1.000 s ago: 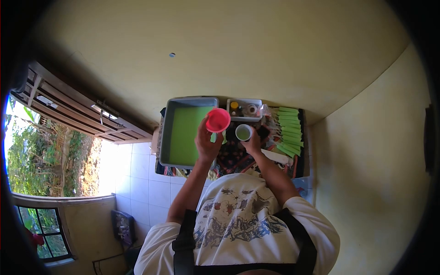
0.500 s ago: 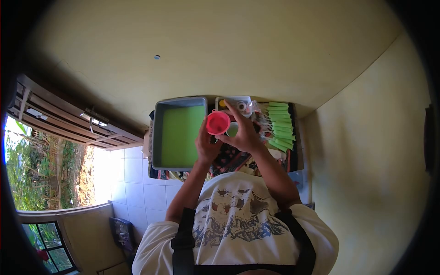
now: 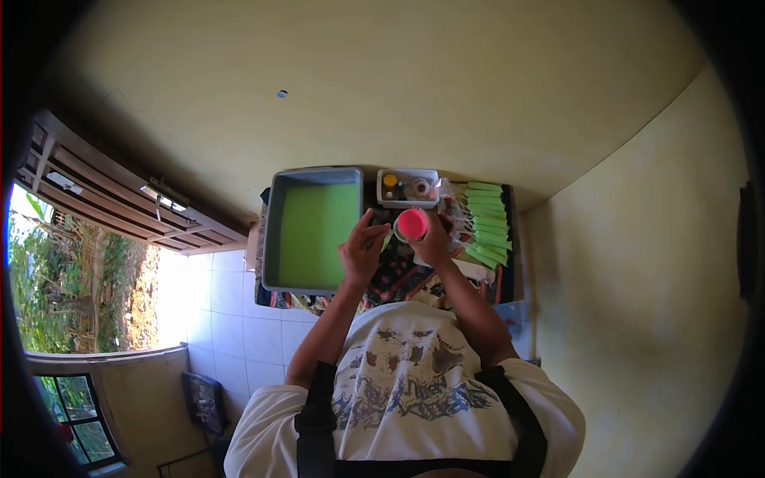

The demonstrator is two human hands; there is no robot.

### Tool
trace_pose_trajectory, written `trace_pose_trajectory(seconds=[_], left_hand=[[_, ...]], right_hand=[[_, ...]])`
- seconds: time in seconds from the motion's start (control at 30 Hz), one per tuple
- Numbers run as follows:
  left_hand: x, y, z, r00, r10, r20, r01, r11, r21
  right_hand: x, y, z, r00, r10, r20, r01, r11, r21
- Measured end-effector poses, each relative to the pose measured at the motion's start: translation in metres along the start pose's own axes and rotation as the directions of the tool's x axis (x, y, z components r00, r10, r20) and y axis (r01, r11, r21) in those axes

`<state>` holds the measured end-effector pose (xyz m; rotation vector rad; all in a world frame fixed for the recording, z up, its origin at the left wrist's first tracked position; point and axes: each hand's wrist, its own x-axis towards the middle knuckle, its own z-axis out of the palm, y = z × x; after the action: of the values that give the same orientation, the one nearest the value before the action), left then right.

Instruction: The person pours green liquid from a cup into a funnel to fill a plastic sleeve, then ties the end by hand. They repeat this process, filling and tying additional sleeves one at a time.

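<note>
In my right hand (image 3: 433, 244) is a pink-red funnel (image 3: 413, 224), gripped with its round mouth facing up. My left hand (image 3: 361, 253) is beside it on the left, fingers apart, and I see nothing held in them. A pale green-white rim, perhaps of a cup, shows partly between the two hands; the funnel and fingers hide most of it. Left of my left hand stands a grey rectangular tub (image 3: 272, 231) holding light green liquid (image 3: 313, 235).
Filled green plastic tubes (image 3: 486, 215) lie in a row at the right. A white tray (image 3: 408, 173) behind my hands holds a yellow-capped bottle (image 3: 390, 183) and a roll (image 3: 421, 188). Patterned cloth (image 3: 398, 275) covers the table against the wall.
The funnel has moved right, from between both hands into my right hand alone. My left hand has come away from it and its fingers have spread.
</note>
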<state>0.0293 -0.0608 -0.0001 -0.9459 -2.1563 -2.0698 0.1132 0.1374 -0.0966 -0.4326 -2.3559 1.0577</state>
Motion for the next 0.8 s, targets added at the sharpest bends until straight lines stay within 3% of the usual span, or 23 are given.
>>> trace_pose_trajectory(seconds=[0.1,0.2,0.3,0.37,0.4,0.43,0.47,0.57,0.63,0.73,0.8], left_hand=[[-0.002,0.0,0.0,1.0,-0.029,-0.011,0.029,0.999,-0.029],[0.0,-0.002,-0.002,0.999,-0.046,-0.013,0.046,0.998,-0.033],[0.002,0.005,-0.003,0.998,-0.055,0.01,0.055,0.997,0.049],[0.001,0.009,-0.002,0.996,-0.065,0.063,0.057,0.992,0.117],[0.0,0.007,0.002,0.994,-0.088,0.072,0.083,0.994,0.066],[-0.001,0.002,0.006,0.991,-0.11,0.08,0.109,0.994,0.016],[-0.001,-0.001,0.009,0.988,-0.131,0.088,0.134,0.991,-0.031],[0.0,0.002,0.015,1.0,-0.014,0.011,0.013,1.0,0.028],[0.0,0.009,0.01,0.998,-0.02,0.061,0.014,0.995,0.1],[-0.007,0.003,0.015,0.979,0.059,0.193,-0.09,0.983,0.158],[-0.012,-0.009,0.024,0.966,0.114,0.232,-0.156,0.973,0.172]], right_hand=[[-0.015,0.007,0.015,1.0,0.027,0.009,-0.027,0.999,-0.017],[-0.015,-0.01,0.006,0.994,-0.066,-0.091,0.055,0.99,-0.126],[-0.003,-0.047,-0.024,0.973,-0.232,-0.016,0.232,0.972,0.034],[-0.002,-0.09,-0.043,0.986,-0.135,0.097,0.121,0.984,0.132],[-0.003,-0.103,-0.045,0.985,-0.087,0.151,0.06,0.983,0.174],[-0.001,-0.103,-0.038,0.977,-0.208,0.047,0.202,0.972,0.119],[0.001,-0.099,-0.033,0.974,-0.224,0.013,0.222,0.97,0.095],[0.007,-0.095,-0.025,0.97,-0.228,-0.087,0.234,0.969,0.076],[0.01,-0.108,-0.031,0.975,-0.166,-0.146,0.186,0.973,0.139],[0.011,-0.125,-0.052,0.982,-0.179,-0.063,0.181,0.983,0.036],[0.009,-0.125,-0.052,0.988,-0.151,-0.02,0.152,0.985,0.087]])
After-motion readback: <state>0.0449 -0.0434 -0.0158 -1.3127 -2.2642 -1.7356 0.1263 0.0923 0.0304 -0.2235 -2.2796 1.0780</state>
